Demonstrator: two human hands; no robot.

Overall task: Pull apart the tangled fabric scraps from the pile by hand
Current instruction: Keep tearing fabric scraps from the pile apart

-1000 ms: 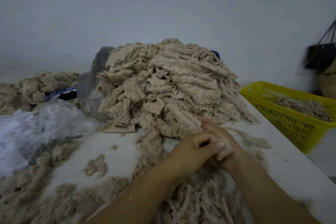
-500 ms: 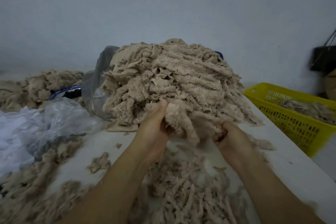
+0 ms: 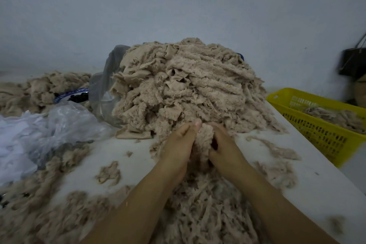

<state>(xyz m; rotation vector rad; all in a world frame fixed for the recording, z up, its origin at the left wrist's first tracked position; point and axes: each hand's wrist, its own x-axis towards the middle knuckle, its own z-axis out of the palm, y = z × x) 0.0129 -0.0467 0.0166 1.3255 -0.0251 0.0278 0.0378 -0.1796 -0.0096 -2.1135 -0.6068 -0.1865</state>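
Bare white tabletop (image 3: 111, 156) lets me pass left; a beige pile of fabric scraps (image 3: 188, 89) blocks ahead, while crumpled clear plastic bags (image 3: 59, 125) (far left) and a yellow plastic basket (image 3: 316, 134) flank.

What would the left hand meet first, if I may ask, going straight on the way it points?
The left hand would most likely meet the foot of the big scrap pile, just beyond the clump it grips.

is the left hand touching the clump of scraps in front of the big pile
Touching. The head view shows the left hand closed against the clump of scraps, thumb on top, no gap; the right hand grips its other side.
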